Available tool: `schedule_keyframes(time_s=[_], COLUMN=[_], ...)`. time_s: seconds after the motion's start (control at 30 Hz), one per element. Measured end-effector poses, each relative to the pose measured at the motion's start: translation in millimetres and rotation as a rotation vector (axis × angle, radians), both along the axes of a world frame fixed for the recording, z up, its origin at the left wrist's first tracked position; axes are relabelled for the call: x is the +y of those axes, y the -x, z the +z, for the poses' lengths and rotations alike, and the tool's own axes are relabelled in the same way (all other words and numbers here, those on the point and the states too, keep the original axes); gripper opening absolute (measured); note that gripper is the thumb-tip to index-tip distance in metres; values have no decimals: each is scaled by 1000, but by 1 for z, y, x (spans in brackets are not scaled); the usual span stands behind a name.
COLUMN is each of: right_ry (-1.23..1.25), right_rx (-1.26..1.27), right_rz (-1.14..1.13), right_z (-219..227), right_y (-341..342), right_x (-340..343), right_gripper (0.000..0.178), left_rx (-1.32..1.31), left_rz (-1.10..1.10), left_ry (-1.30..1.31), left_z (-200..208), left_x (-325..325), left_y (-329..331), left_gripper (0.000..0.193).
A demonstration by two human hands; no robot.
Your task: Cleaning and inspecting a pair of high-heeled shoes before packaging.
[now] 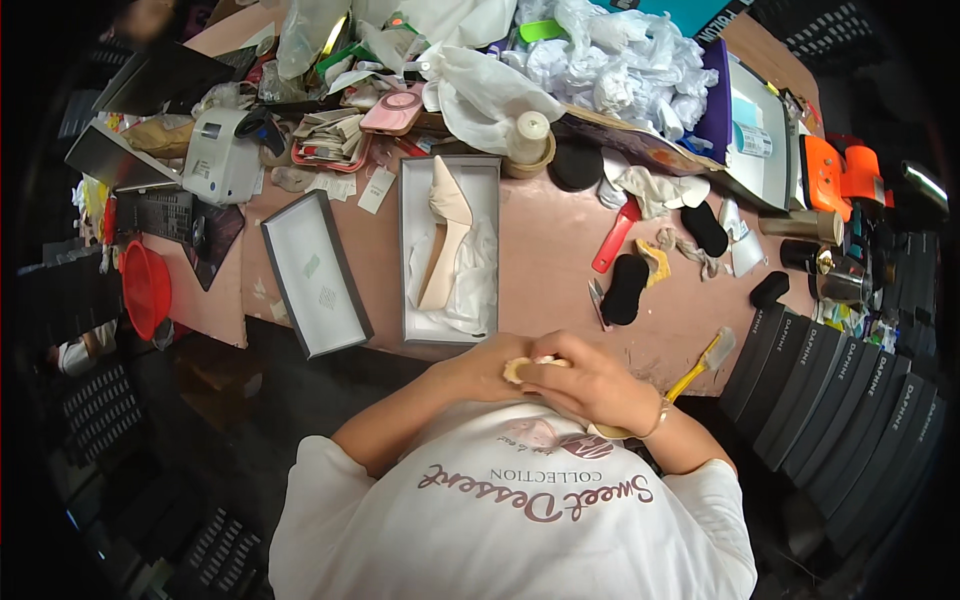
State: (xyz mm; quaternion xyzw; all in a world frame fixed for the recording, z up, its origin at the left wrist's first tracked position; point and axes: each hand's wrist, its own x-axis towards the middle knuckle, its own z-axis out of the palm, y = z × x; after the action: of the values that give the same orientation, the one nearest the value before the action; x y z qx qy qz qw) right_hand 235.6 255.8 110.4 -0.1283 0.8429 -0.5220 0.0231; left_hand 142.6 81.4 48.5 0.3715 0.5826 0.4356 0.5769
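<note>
Clasping beige item (517,371), visible part lying crosswise

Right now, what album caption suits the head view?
Right hand grips a partly hidden cream item, left hand alongside; a beige pointed heeled shoe lies in an open grey box.

beige item (517,371) | mostly covered, exact pose unclear | held between both hands (597,385)

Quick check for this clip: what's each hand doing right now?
Left hand: against the beige item; fingers hidden, so its grip cannot be told.
Right hand: closed, holding the beige item.
</note>
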Motion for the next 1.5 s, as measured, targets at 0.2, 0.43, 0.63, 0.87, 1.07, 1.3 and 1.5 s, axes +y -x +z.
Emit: schedule_keyframes(time_s=[0.2,0.43,0.63,0.87,1.07,1.3,1.5], right_ry=[-167,-73,-223,113,206,225,238], right_rx=[97,170,104,140,-56,-99,-97], right_rz=[125,-95,122,-591,-498,-533,-464], right_z=[-2,10,5,10,-15,-31,-34], right_y=[-28,-31,-42,-28,-26,-23,-19], right_x=[-8,-10,-25,10,-6,-8,-17], right_gripper=[27,18,19,9,8,9,10], left_rx=[26,89,226,16,324,1395,778], left_rz=[37,38,72,672,1379,1185,597], left_ry=[-37,47,-69,-79,123,191,566], left_z=[4,29,12,-2,-66,-59,-107], left_x=[-9,-12,-23,-86,-192,-118,-26], left_y=[-19,-21,-37,0,73,64,74], left_gripper=[20,21,24,40,42,67,56])
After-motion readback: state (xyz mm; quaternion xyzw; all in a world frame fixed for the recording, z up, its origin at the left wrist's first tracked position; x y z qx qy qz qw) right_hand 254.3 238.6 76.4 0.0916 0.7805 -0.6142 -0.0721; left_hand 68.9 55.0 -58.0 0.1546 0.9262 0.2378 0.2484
